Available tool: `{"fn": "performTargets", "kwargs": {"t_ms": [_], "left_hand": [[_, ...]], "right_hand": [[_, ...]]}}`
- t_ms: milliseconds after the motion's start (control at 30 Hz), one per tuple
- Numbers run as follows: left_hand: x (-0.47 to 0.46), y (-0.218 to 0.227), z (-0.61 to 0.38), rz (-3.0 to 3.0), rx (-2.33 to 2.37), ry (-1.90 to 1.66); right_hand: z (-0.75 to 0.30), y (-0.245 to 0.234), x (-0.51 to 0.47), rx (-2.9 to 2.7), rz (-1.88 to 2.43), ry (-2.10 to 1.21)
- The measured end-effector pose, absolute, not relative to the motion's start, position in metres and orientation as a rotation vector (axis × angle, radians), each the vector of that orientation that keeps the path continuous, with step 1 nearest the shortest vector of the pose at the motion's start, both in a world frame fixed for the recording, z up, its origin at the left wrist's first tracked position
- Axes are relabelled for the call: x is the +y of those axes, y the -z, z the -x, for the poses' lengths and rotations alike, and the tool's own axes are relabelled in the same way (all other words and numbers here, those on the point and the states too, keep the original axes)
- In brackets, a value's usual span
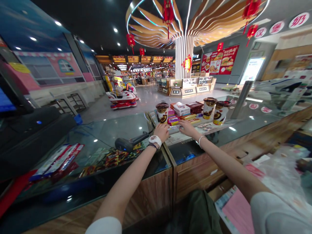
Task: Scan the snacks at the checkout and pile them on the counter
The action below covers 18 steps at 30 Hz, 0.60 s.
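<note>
Both my arms reach forward over a glass counter (117,130). My left hand (162,131), with a white watch on its wrist, rests closed just below a brown-and-white drink cup (162,112). My right hand (185,126), a thin bracelet on the wrist, has its fingers on a stack of colourful flat packs (181,119) lying on the glass. Two more cups (209,108) (221,112) stand to the right, behind the packs. Boxes (180,108) sit behind the stack.
A handheld barcode scanner (130,143) lies on the glass to the left of my hands. A dark till screen (14,107) stands far left, with long packets (58,161) near it. White plastic bags (280,175) and pink paper (237,211) lie at right. A metal post (240,99) rises behind the counter.
</note>
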State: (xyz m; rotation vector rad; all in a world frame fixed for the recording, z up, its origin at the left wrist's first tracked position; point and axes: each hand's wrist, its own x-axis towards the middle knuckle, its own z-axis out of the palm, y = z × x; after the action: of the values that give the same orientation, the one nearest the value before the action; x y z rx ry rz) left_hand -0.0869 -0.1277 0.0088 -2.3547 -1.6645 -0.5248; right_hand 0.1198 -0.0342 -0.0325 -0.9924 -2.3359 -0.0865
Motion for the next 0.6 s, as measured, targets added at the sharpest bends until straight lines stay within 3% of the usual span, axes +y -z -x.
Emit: {"fn": "performTargets", "kwargs": {"t_ms": [333, 600], "left_hand": [[-0.195, -0.029, 0.156, 2.168, -1.735, 0.546], [-0.207, -0.013, 0.147, 2.331, -1.668, 0.436]], "right_hand": [[-0.096, 0.021, -0.057, -2.517, 0.773, 0.214], [-0.102, 0.028, -0.081, -2.548, 1.026, 0.268]]}}
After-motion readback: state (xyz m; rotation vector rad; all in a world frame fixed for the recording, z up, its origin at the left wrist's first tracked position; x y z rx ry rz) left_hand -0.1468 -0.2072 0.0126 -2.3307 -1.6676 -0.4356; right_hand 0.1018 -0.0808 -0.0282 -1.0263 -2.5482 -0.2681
